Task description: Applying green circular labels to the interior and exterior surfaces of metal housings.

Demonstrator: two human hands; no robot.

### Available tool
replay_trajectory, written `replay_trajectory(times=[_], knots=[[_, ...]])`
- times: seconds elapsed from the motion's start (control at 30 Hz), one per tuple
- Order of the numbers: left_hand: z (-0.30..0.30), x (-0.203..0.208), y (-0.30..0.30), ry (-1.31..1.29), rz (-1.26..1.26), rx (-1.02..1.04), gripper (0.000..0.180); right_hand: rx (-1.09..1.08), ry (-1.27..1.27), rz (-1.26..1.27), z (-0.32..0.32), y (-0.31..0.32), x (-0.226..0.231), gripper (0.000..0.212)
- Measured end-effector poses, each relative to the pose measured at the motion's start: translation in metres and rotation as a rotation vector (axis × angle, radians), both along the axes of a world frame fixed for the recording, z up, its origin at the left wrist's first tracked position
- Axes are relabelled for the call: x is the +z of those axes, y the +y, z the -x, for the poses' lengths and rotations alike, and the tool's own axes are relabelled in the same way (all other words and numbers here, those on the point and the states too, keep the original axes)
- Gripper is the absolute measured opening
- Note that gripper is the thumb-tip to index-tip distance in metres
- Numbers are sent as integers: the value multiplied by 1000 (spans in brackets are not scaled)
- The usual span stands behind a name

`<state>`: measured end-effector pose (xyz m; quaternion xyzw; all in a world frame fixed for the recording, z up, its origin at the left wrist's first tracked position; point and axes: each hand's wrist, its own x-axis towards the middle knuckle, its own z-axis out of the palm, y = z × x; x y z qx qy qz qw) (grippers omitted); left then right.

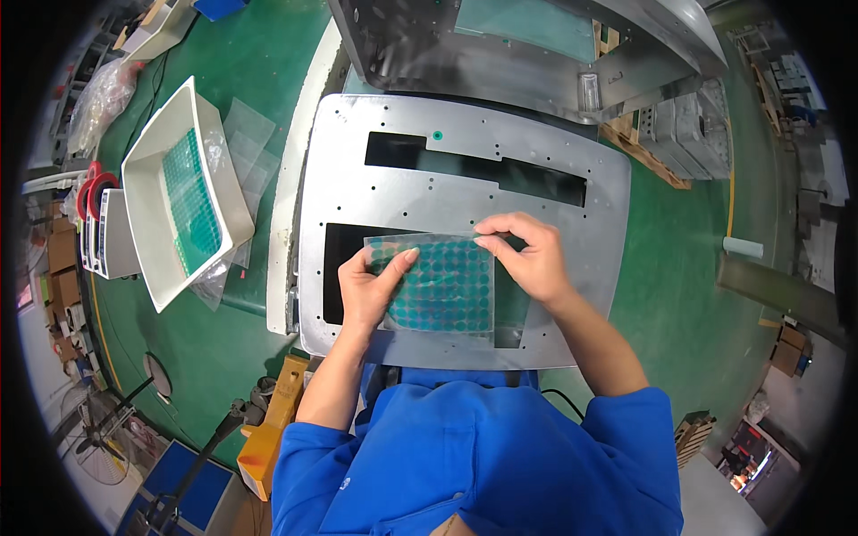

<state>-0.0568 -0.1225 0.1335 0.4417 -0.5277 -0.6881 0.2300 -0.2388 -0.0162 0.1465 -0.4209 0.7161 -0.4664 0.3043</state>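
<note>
Clear sheet of round green stickers, held in two hands above a silver panel

Head view. The clear plastic sheet of round green stickers point(442, 290) is spanning the lower half of a silver metal panel with rectangular cutouts point(465, 116). The left hand point(366, 288) is gripping its upper left part, thumb lying on the front; the right hand point(534, 259) is pinching its upper right corner between thumb and forefinger. Whether the sheet is touching the panel, I cannot tell.

Edges and room: the panel's rounded right edge is lying beyond the right hand, with green floor point(679, 268) bordering it. A chipped white upright edge point(284, 232) is running along the left side.

Surroundings: a large grey metal housing point(402, 54) is standing behind the panel's far edge, blocking that side. A white plastic bin point(147, 210), well left, is holding more green sticker sheets point(189, 196). A yellow-orange machine part point(277, 429) is sitting near the left elbow.
</note>
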Motion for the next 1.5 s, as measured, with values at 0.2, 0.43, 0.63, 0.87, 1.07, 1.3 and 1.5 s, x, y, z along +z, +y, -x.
replay_trajectory(times=[0.2, 0.43, 0.63, 0.87, 1.07, 1.3, 1.5], knots=[[3, -4, 1, -67, -15, -9, 17, -34, 174, 114, -3, 0, -12, 7], [2, -13, 3, -33, -59, 25, 16, -92, 196, -161, 30, -14, -19, 3], [-1, -13, 6, -25, -72, 29, 16, -69, 353, -252, 33, -19, -27, 5], [-1, -14, 6, -33, -77, 36, 17, -76, 369, -330, 34, -23, -24, 2], [-1, -16, 6, -23, -72, 35, 17, -86, 337, -339, 34, -21, -25, 5], [-7, 5, -2, -24, -96, 96, 16, -31, 220, -594, 57, -37, -16, 24], [-43, 54, 0, 6, 30, 113, 13, 240, -350, -18, 21, -27, 37, 22]])
